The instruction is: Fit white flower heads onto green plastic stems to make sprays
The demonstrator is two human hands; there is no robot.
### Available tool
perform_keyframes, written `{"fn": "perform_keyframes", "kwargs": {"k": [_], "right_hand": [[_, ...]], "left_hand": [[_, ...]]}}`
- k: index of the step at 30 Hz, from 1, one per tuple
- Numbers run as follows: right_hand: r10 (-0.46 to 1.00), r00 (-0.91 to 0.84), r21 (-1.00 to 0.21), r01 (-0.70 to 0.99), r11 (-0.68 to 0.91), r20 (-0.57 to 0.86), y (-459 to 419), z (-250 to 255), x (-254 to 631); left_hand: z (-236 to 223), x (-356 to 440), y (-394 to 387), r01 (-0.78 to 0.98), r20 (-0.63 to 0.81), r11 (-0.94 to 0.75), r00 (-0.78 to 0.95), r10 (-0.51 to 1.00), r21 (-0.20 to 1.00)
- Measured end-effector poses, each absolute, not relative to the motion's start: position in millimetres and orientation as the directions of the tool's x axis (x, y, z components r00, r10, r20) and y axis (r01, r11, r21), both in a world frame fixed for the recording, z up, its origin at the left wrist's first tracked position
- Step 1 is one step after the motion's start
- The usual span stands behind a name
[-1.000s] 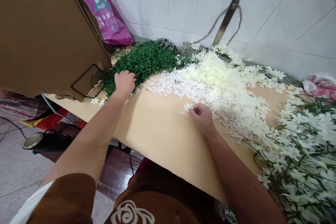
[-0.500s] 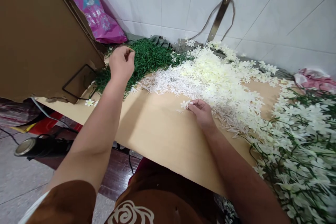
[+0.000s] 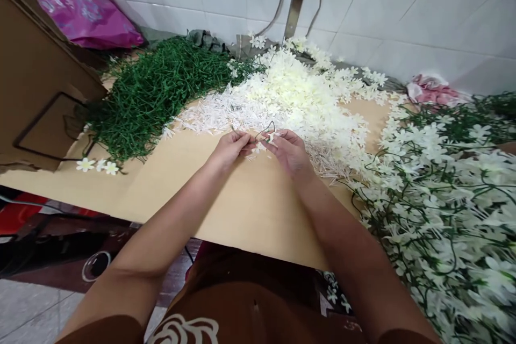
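Over the middle of the tan board (image 3: 237, 209), my two hands are close together with fingers pinched. My left hand (image 3: 234, 148) is closed on a thin green plastic stem (image 3: 271, 124), which curves up between the hands. Between the fingertips of my right hand (image 3: 291, 151) is a small white artificial flower (image 3: 261, 146), partly hidden by the fingers. The stem and flower meet at the fingertips; whether they are joined I cannot tell. Behind my hands lie loose white stamens (image 3: 213, 113) and a heap of cream flower heads (image 3: 296, 83).
Green stems (image 3: 161, 86) are heaped at the left, near a cardboard box (image 3: 36, 75) and a black wire frame (image 3: 38, 121). Finished-looking flower sprays (image 3: 435, 209) pile up at the right. A pink plastic bag (image 3: 88, 11) leans on the tiled wall (image 3: 363, 0).
My left hand has lifted from the green heap and come right, bringing a stem to the flower in my right hand. The view has shifted, and more of the right side shows.
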State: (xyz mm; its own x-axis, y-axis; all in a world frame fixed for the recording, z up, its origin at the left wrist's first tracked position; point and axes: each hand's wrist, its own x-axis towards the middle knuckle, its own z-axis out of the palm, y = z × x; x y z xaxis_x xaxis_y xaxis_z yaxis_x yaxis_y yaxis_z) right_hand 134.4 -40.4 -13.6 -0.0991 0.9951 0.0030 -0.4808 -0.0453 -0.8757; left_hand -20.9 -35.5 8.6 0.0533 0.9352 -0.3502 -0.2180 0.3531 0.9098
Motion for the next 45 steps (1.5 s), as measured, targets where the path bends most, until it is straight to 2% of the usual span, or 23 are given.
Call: {"fn": "perform_keyframes", "kwargs": {"k": [6, 12, 16, 19, 23, 25, 30, 33, 45], "right_hand": [[0.991, -0.112, -0.873, -0.471, -0.123, -0.080, -37, -17, 139], [0.985, -0.141, -0.889, -0.431, -0.153, -0.101, -41, -17, 132], [0.989, -0.112, -0.897, -0.421, -0.137, -0.098, -40, -19, 135], [0.999, -0.025, -0.938, -0.342, -0.054, -0.049, -36, -17, 144], [0.978, 0.172, -0.990, -0.044, 0.131, 0.122, -35, -9, 155], [0.973, 0.160, -0.986, 0.005, 0.165, 0.164, -38, -4, 156], [0.995, -0.086, -0.993, -0.114, 0.041, 0.051, -47, -3, 144], [0.987, -0.161, -0.985, -0.168, -0.046, -0.018, -50, -5, 137], [0.985, -0.157, -0.967, -0.229, -0.110, -0.074, -49, -9, 135]], "left_hand": [[7, -29, -30, -0.094, -0.190, 0.184, -0.059, 0.980, 0.978], [7, -46, -25, -0.265, -0.163, 0.128, -0.114, 0.980, 0.956], [6, -54, -23, -0.284, -0.116, 0.079, -0.116, 0.986, 0.956], [10, -54, -27, -0.258, -0.108, 0.102, -0.007, 0.994, 0.961], [14, -45, -38, -0.147, -0.135, 0.166, 0.200, 0.970, 0.975], [14, -40, -42, -0.074, -0.144, 0.169, 0.265, 0.954, 0.983], [9, -38, -44, 0.017, -0.156, 0.162, 0.395, 0.906, 0.987], [4, -41, -42, 0.031, -0.153, 0.157, 0.470, 0.869, 0.987], [2, -48, -36, 0.146, -0.172, 0.104, 0.600, 0.781, 0.984]]}}
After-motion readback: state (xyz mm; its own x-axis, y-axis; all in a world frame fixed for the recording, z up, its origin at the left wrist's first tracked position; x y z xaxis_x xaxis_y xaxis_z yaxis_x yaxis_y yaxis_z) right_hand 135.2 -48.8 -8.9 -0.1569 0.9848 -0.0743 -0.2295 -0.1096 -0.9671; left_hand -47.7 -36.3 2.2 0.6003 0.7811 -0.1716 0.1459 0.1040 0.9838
